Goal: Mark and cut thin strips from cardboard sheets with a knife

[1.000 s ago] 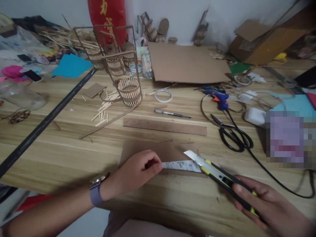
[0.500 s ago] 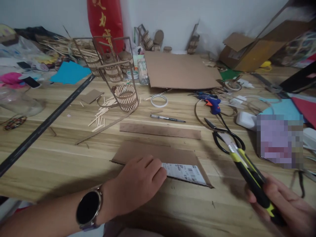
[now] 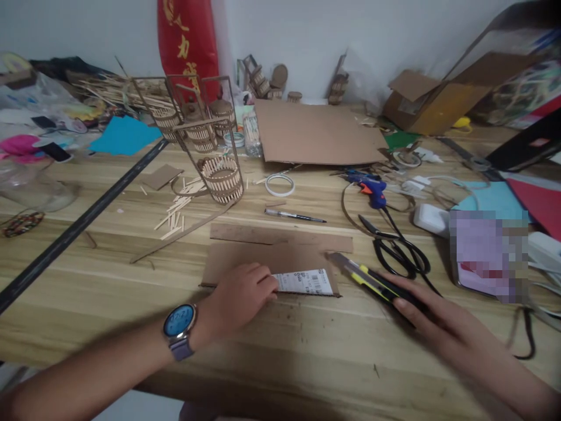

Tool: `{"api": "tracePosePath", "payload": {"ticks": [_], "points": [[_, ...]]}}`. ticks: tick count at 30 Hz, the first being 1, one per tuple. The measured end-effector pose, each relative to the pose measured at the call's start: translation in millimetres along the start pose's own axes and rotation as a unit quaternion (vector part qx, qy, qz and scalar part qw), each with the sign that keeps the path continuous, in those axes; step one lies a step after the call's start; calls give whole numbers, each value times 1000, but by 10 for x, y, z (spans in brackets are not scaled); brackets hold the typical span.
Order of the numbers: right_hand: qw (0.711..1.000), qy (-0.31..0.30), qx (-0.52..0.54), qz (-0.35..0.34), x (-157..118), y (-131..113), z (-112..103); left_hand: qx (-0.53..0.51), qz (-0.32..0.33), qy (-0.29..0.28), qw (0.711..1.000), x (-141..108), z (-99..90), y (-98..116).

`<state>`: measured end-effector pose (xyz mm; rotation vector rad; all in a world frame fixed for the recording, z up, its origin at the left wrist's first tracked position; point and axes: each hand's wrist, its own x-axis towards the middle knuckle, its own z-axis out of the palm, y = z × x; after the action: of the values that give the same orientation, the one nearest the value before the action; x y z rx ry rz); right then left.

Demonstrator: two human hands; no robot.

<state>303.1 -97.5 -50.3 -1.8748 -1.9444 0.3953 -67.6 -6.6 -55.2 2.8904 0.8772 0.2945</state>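
Observation:
My left hand (image 3: 243,292), wearing a watch at the wrist, lies over the near edge of a cardboard piece (image 3: 236,257) with its fingers curled closed on it. A white printed label (image 3: 304,282) shows on that piece to the right of my fingers. In my right hand (image 3: 432,310) is a yellow-and-black utility knife (image 3: 377,285), gripped round its handle, its blade out and pointing left at the cardboard's right edge. Whether the blade touches the cardboard I cannot tell. A narrow cardboard strip (image 3: 280,237) lies against the piece's far edge.
Black-handled scissors (image 3: 398,257) and a blue glue gun (image 3: 372,192) lie to the right. A pen (image 3: 295,216), a tape roll (image 3: 279,185) and a small stick basket (image 3: 221,178) stand or lie beyond. A large cardboard sheet (image 3: 322,134) is at the back.
My right hand has brought the utility knife left, to beside the cardboard. The cardboard piece has turned and moved up against the strip, with my left hand still on it. The watch face has lit up.

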Motion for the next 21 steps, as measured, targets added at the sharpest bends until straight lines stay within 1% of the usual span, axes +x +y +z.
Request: {"api": "tracePosePath", "payload": {"ticks": [2,5,8,11,13,15,18,21], "points": [[998,-36,15,-58,56,47,42,-56,-39,-22,997,18,23,-54],[989,-73,10,-127,167,32,35,-116,-62,-28,991,60,12,-110],[985,-87,-4,-151,238,14,-18,-144,-74,-19,987,101,6,-146],[981,-113,-24,-156,234,65,-53,-138,-88,15,986,118,27,-166],[979,-122,-37,-158,203,119,-55,-111,-73,36,990,109,51,-174],[980,-116,-53,-155,165,164,-46,-67,-39,39,996,88,77,-187],[981,-93,-77,-151,116,190,-28,-6,7,19,1000,62,94,-227],[978,-76,-95,-169,80,190,-5,21,28,-6,999,84,52,-289]]}}
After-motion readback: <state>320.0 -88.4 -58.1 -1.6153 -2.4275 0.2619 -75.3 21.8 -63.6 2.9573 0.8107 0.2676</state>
